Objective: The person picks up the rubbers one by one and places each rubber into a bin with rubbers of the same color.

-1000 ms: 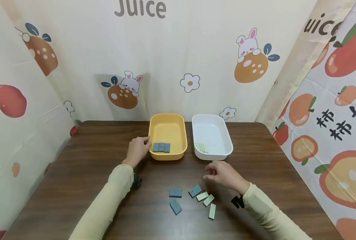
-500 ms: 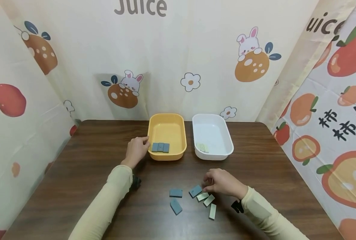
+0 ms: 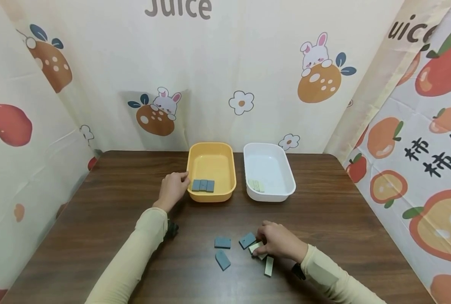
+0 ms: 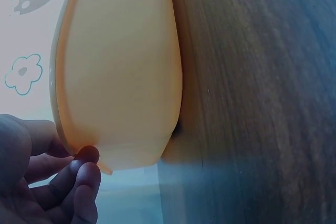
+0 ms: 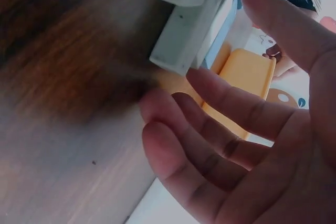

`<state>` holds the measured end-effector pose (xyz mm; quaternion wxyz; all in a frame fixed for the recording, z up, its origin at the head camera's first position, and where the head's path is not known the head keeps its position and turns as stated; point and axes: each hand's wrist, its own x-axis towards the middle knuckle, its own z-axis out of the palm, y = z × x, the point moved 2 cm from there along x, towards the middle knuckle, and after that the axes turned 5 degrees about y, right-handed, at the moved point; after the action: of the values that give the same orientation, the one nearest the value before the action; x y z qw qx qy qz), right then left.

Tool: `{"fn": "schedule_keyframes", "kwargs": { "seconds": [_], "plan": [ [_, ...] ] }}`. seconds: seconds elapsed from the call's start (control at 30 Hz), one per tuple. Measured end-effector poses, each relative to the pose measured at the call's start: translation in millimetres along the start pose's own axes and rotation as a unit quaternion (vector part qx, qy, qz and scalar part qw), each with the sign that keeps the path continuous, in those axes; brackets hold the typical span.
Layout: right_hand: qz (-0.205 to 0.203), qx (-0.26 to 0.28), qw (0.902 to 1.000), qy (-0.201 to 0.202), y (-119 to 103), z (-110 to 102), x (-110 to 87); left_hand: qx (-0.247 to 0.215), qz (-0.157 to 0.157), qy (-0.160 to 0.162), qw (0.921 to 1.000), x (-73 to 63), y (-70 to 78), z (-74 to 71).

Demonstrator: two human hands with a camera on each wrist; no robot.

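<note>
In the head view my left hand (image 3: 172, 190) is at the left rim of a yellow bin (image 3: 211, 197); the left wrist view shows thumb and fingertips pinching its edge. My right hand (image 3: 282, 241) is over small pale green blocks (image 3: 254, 246) on the table. In the right wrist view its thumb and fingers are spread about a pale green block (image 5: 184, 38), a fingertip near or touching its end; no firm grip shows. The hand partly covers these blocks in the head view. Another pale green block (image 3: 268, 266) lies just nearer.
Blue-grey blocks (image 3: 222, 242) lie left of the right hand on the brown table (image 3: 134, 169). The yellow bin holds 3 blue-grey blocks (image 3: 203, 185). Beside it, a white bin (image 3: 271, 197) holds pale green blocks (image 3: 256, 185). A printed curtain (image 3: 210, 63) hangs behind.
My right hand has come down from in front of the white bin, nearer and slightly left, onto the pale green blocks. The left hand stays at the yellow bin's rim.
</note>
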<state>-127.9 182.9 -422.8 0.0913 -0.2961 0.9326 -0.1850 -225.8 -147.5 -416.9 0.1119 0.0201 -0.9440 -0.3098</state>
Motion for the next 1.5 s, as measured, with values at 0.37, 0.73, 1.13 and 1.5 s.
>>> {"fn": "schedule_keyframes", "kwargs": {
  "seconds": [0.37, 0.73, 1.13, 1.5],
  "plan": [
    [0.02, 0.001, 0.9998, -0.007, -4, 5, -1.6, -0.005, 0.003, 0.002, 1.0, 0.5, -2.3, 1.1],
    [-0.02, -0.018, 0.9996, 0.012, -5, 3, 2.2, -0.011, 0.004, 0.001, 0.9999, 3.6, -0.5, -1.9],
    [-0.077, -0.019, 0.9968, 0.011, -5, -5, 2.0, -0.005, 0.013, -0.001, 0.9999, 1.5, -1.9, -1.9],
    [-0.084, 0.006, 0.9961, 0.027, -3, -19, 2.3, 0.0, 0.019, 0.006, 0.9998, -0.3, -1.5, -0.8]
  ]
}}
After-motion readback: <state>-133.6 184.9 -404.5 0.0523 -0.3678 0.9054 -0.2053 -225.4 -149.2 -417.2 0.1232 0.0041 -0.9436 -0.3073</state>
